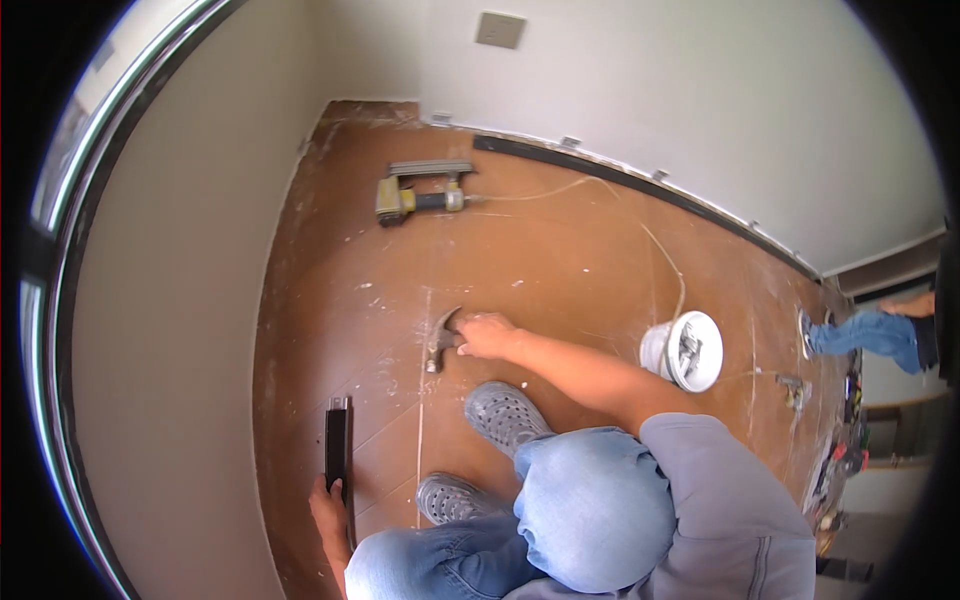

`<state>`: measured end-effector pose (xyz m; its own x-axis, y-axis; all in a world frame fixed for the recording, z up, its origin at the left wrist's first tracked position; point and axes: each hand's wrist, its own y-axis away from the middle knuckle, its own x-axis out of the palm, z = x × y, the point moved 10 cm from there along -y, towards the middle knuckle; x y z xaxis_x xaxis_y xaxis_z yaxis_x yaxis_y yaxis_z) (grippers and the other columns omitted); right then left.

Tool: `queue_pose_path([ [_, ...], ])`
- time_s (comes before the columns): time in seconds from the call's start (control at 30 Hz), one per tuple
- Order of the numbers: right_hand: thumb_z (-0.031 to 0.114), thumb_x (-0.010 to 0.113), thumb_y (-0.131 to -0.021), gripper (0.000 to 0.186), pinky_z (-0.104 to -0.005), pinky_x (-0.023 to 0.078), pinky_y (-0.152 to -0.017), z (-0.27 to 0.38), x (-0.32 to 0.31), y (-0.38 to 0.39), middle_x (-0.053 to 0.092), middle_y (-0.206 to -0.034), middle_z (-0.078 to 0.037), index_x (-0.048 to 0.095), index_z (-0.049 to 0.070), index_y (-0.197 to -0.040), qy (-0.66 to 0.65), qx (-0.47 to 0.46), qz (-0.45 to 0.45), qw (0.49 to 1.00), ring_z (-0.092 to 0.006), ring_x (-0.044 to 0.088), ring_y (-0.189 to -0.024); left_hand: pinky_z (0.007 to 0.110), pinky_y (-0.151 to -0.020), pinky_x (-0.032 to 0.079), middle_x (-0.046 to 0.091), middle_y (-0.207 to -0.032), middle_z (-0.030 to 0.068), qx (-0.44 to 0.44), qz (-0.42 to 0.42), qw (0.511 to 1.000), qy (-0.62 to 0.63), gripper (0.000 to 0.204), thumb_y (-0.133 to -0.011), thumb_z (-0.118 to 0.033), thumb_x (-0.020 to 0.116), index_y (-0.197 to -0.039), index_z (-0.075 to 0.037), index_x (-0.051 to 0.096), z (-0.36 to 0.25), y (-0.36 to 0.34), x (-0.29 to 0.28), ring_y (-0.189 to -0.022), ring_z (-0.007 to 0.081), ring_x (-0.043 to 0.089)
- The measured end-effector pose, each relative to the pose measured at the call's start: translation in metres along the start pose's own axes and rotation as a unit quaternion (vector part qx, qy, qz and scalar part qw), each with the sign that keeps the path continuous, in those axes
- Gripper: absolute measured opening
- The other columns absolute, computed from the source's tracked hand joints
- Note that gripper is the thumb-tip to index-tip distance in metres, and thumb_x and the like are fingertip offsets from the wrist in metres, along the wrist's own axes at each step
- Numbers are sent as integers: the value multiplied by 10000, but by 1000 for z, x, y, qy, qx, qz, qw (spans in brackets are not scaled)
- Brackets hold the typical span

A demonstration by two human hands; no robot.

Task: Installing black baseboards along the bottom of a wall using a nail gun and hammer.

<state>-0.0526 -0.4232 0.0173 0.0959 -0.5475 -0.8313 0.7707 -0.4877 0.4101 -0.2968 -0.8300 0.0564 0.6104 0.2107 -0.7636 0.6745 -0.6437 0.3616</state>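
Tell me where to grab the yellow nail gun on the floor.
Probably best: take the nail gun by its dark handle from the near side, since its magazine runs along the far side and the hose leaves the right end.

Bright light is glowing at the left window (98, 55); a narrow shadow is edging the right side of the black strip (336, 445). Fisheye is bowing the window frame (38, 258), black surround swallowing corners; far-right clutter (830, 465) is going soft.
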Motion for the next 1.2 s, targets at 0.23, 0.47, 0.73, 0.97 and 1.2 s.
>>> queue_pose_path([
  [0.23,179,632,-884,188,-526,562,-794,-58,-104,-106,699,-963,-228,654,48,-1017,71,35,-289,954,-405,687,-908,545,-742,478,650,-901,311,-33,-76,996,-28,193,-907,-144,686,-982,29,646,34,17,-16,-891,518,618],
  [0.47,86,704,-768,834,-493,462,-1030,-40,-149,-215,620,-1192,-319,322,-112,-1483,170,-64,-206,962,-468,593,-1121,539,-735,531,692,-903,241,-142,-107,970,-163,165,-942,-211,647,-1018,-65,656,103,35,-33,-875,429,673],
  [0.73,199,643,-795,907,-536,533,-868,-54,-104,-205,646,-1114,-366,211,-102,-1533,48,15,-199,979,-497,659,-975,497,-720,550,713,-913,205,-152,-127,951,-237,243,-995,-209,572,-1145,-52,681,151,-16,-53,-841,373,701],
  [0.97,275,710,-835,1021,-500,566,-805,-32,-86,-149,670,-1045,-287,95,-76,-1571,0,52,-211,976,-430,685,-903,511,-864,517,656,-1101,311,-54,-133,961,-237,214,-950,-18,546,-1130,75,618,53,-46,-80,-1021,458,644],
  [1.2,236,700,-863,954,-489,547,-888,-21,-90,-145,658,-1106,-269,137,-78,-1565,8,2,-237,972,-405,656,-1002,487,-898,509,642,-1097,325,-104,-164,954,-227,220,-944,22,517,-1126,117,597,91,-55,-75,-1029,466,630],
])
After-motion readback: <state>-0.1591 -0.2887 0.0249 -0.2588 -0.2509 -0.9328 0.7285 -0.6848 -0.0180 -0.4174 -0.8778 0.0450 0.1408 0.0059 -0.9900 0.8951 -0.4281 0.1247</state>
